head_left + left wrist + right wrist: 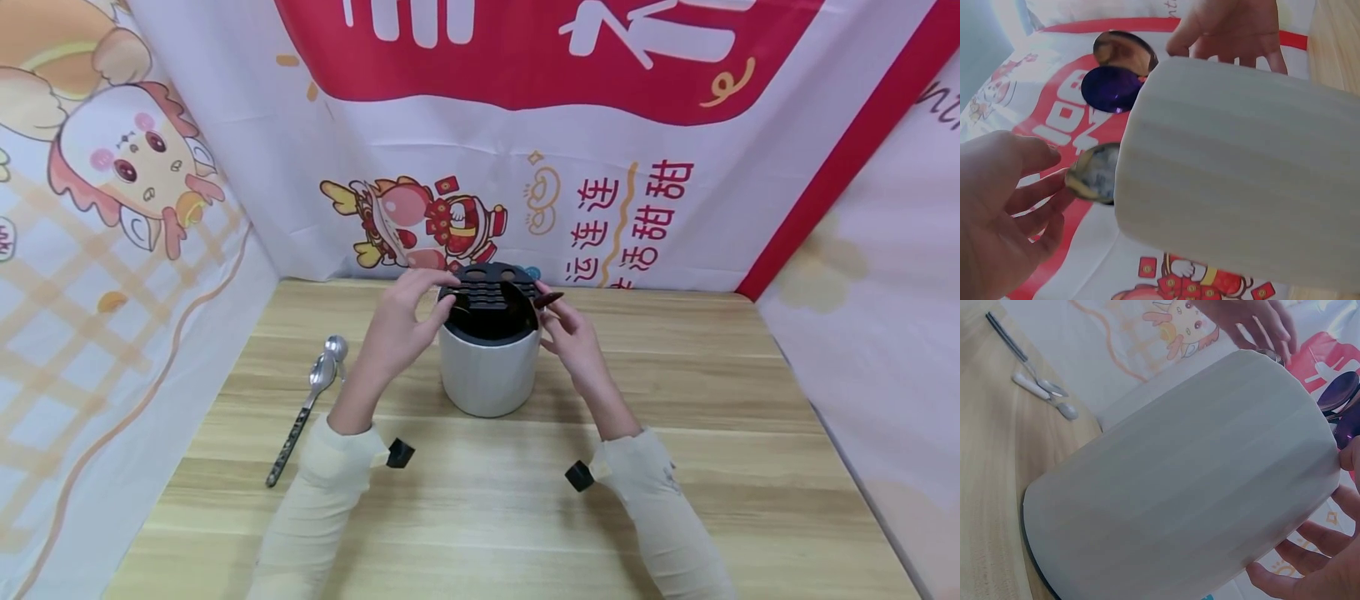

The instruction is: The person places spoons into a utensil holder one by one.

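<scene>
A white round utensil holder with a black slotted top stands upright on the wooden table. Spoon bowls stick up from it: a copper-toned spoon and a purple spoon on the right hand's side, and a shiny gold-rimmed spoon on the left hand's side. My left hand is at the left rim, its fingertips against the edge of the gold-rimmed spoon and its thumb apart from the fingers. On the other side, my right hand rests spread fingers against the holder. The spoon handles are hidden inside.
Left of the holder, a spoon with a black patterned handle lies on the table beside a smaller spoon with a pale handle. Printed white-and-red cloth hangs close behind the holder, with more cloth along both sides.
</scene>
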Tool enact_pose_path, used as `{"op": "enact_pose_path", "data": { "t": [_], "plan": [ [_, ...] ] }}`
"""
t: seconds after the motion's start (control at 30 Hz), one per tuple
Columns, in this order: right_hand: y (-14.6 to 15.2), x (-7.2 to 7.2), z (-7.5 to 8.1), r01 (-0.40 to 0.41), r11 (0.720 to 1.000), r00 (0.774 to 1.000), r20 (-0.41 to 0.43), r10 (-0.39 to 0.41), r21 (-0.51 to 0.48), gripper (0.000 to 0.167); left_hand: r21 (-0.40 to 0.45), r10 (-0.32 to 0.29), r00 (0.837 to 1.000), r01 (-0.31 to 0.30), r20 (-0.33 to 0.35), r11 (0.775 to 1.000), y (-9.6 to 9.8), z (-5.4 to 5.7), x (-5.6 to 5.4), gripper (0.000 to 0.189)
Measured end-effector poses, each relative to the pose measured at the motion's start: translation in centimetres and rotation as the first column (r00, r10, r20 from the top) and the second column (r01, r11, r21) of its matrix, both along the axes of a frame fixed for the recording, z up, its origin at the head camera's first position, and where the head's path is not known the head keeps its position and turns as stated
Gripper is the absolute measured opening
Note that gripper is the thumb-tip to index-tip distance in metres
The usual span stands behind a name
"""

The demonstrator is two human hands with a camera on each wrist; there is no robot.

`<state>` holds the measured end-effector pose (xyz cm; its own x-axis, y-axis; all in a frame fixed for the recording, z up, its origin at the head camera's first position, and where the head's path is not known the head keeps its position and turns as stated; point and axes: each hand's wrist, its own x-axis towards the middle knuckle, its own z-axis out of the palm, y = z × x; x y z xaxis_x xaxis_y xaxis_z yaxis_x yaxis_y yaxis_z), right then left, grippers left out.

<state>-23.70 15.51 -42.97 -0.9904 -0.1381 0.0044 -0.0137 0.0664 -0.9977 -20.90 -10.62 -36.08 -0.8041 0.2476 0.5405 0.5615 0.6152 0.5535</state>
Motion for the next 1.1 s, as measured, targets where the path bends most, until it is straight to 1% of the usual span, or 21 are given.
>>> {"op": "enact_pose_path", "data": {
  "t": [0.1,0.2,0.3,0.37,0.5,0.6,0.8,0.93,1.1],
  "plan": [
    [-0.1,-0.1,-0.1,0.000,1.000,1.000,0.007,0.000,-0.008,0.044,0.058,0.029,1.000,-0.029,-0.004,0.998,-1.3,-0.6,0.3,0.025],
    [-0.1,0.0,0.1,0.000,1.000,1.000,0.005,0.000,-0.021,0.044,0.115,0.046,0.999,-0.043,-0.015,0.992,-2.6,-1.4,0.4,0.023],
    [-0.1,0.1,0.1,-0.003,1.000,1.000,0.004,0.003,-0.030,0.045,0.147,0.070,0.998,-0.069,0.000,0.987,-3.9,-2.2,0.7,0.021],
    [-0.1,0.2,0.2,-0.004,0.999,1.000,0.005,0.004,-0.032,0.045,0.158,0.084,0.996,-0.084,0.011,0.984,-4.9,-3.0,0.7,0.020],
    [-0.2,0.2,0.1,-0.002,0.999,1.000,0.007,0.002,-0.033,0.046,0.151,0.124,0.992,-0.128,0.035,0.980,-7.1,-4.7,0.9,0.020],
    [-0.3,0.2,0.1,0.000,1.000,1.000,0.008,0.000,-0.031,0.046,0.136,0.153,0.985,-0.163,0.078,0.977,-8.6,-5.7,1.1,0.020],
    [-0.2,0.1,0.1,-0.001,1.000,1.000,0.000,0.001,-0.023,0.045,0.125,0.200,0.965,-0.222,0.170,0.967,-11.0,-6.9,1.6,0.022],
    [-0.2,0.1,0.1,-0.009,1.000,1.000,-0.003,0.009,-0.022,0.045,0.107,0.239,0.949,-0.265,0.206,0.958,-12.2,-7.7,1.7,0.022],
    [-0.3,0.2,0.1,-0.004,1.000,1.000,0.001,0.004,-0.030,0.046,0.089,0.262,0.931,-0.292,0.255,0.952,-13.5,-8.8,1.6,0.023]
  ]
}}
